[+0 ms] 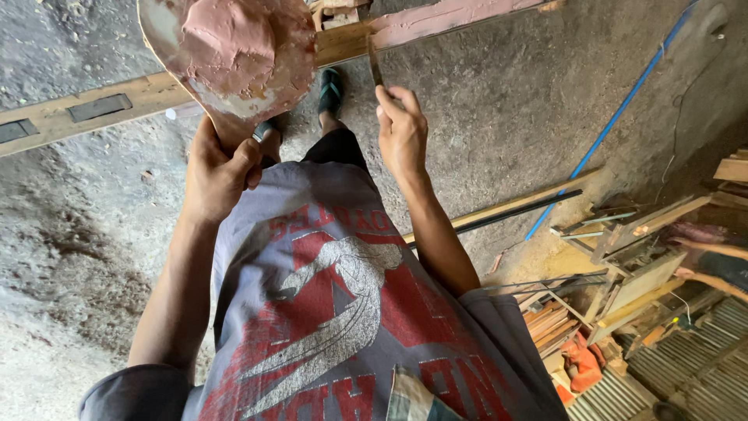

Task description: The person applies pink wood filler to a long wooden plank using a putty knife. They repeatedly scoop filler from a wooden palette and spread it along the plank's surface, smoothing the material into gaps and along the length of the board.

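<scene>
My left hand (218,168) grips the handle end of a flat board (167,27) loaded with a mound of pinkish-brown putty (234,47), held up close to the camera. My right hand (401,132) pinches a thin putty blade (375,66), whose tip touches a long wooden beam (117,101) lying across the floor. To the right of the blade, the beam's upper stretch (444,19) is smeared with the same pink putty. My grey printed shirt fills the bottom, and one foot in a dark sandal (330,90) stands by the beam.
The floor is rough grey concrete (78,257). A blue pipe (615,117) runs diagonally at right, above a long wood strip and dark bar (506,210). Wood offcuts and frames (623,265) pile up at right near corrugated metal sheets (686,366). Another person's arm (713,249) is there.
</scene>
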Motion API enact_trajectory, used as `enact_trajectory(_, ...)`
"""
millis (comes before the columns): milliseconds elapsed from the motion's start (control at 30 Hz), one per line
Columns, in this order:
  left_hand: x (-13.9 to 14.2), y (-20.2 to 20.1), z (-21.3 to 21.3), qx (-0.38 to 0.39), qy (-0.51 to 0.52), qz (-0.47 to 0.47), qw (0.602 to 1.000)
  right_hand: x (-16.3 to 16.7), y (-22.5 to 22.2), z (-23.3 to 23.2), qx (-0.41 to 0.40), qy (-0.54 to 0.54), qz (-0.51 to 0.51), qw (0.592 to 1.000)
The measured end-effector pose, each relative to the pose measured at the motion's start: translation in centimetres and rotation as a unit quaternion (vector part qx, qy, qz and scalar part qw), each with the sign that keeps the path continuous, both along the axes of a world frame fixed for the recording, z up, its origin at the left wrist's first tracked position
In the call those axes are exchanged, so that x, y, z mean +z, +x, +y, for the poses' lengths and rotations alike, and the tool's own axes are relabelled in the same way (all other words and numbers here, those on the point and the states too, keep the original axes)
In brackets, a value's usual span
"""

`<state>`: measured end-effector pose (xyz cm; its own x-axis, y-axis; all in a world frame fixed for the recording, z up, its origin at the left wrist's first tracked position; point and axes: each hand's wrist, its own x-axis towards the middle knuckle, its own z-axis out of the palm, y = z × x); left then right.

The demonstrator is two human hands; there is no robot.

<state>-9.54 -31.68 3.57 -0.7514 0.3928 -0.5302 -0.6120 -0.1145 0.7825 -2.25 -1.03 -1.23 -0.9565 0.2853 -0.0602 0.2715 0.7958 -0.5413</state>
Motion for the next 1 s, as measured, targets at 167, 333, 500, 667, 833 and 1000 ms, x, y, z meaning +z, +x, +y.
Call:
enact_trajectory(167,0.6,0.0,0.2,0.006,0.002,-0.004,1.0,0.1,-0.3,3.5,-0.071,0.004,0.016,0.997)
enact_trajectory(333,0.5,0.2,0.0,0.028,-0.005,-0.01,1.0,0.0,-2.9,5.6,-0.127,0.008,0.019,0.992)
enact_trajectory(500,0.3,0.5,-0.7,0.037,-0.019,-0.023,0.999,0.3,-1.3,3.4,0.011,-0.002,0.024,1.0)
enact_trajectory(667,0.1,0.6,-0.6,0.038,-0.016,-0.017,0.999,1.1,-2.3,9.0,-0.125,0.017,0.006,0.992)
enact_trajectory(833,0.0,0.5,-0.4,0.043,-0.006,0.0,0.999,0.5,-3.0,10.5,-0.128,0.074,0.045,0.988)
enact_trajectory(1000,0.0,0.6,-0.3,0.051,-0.006,-0.01,0.999,0.6,-1.4,6.6,-0.06,-0.012,-0.049,0.997)
